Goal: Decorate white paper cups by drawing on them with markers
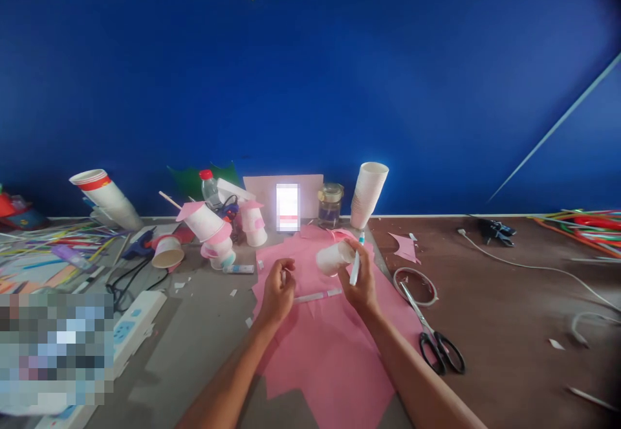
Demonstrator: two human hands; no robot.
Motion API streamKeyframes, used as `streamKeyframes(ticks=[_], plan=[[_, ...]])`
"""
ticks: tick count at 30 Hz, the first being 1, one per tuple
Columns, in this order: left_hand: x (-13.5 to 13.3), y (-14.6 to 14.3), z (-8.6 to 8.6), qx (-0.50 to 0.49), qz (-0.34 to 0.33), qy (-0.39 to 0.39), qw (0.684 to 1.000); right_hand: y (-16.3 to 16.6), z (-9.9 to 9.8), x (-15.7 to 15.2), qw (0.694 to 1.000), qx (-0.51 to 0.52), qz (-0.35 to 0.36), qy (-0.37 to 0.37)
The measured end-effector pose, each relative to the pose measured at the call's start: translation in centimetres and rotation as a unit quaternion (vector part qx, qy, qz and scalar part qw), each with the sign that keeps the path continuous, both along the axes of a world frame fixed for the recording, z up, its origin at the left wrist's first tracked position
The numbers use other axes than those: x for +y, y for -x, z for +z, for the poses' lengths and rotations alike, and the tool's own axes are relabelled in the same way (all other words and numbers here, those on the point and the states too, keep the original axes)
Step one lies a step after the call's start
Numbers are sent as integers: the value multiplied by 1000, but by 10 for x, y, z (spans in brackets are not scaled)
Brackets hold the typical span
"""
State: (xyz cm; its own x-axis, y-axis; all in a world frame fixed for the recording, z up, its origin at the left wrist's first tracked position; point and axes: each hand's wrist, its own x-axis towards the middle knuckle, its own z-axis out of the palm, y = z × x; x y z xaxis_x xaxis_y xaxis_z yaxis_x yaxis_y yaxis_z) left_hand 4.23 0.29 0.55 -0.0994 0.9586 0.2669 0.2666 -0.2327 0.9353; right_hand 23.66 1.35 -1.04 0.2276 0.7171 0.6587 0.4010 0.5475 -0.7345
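Note:
My right hand (361, 283) grips a white paper cup (332, 259) lying on its side in the air, together with a white marker (356, 267) with a teal end. To the left of the cup, my left hand (281, 292) is closed with its fingers curled; a small pale bit shows at the fingers, too small to name. Both hands are over a large jagged sheet of pink paper (334, 364). Between them a white pen-like stick (317, 296) lies across the paper.
Black-handled scissors (431, 335) and a tape roll (415, 286) lie at right. A cup stack (369, 189), a glass jar (330, 202) and a lit phone (288, 207) stand behind. At left are pink-trimmed cup figures (206, 225), a glue gun (140, 244) and a power strip (129, 332).

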Motion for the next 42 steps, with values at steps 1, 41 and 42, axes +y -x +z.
streamKeyframes(ticks=[1, 41, 42], plan=[[3, 1, -3, 8, 9, -17, 1000, 0, -2, 1, 1000, -22, -4, -6], [2, 0, -7, 8, -113, 77, 991, 2, -27, 18, 995, 24, 37, 86], [2, 0, -6, 4, -121, 78, 990, 2, -23, 16, 994, 45, 49, 91]])
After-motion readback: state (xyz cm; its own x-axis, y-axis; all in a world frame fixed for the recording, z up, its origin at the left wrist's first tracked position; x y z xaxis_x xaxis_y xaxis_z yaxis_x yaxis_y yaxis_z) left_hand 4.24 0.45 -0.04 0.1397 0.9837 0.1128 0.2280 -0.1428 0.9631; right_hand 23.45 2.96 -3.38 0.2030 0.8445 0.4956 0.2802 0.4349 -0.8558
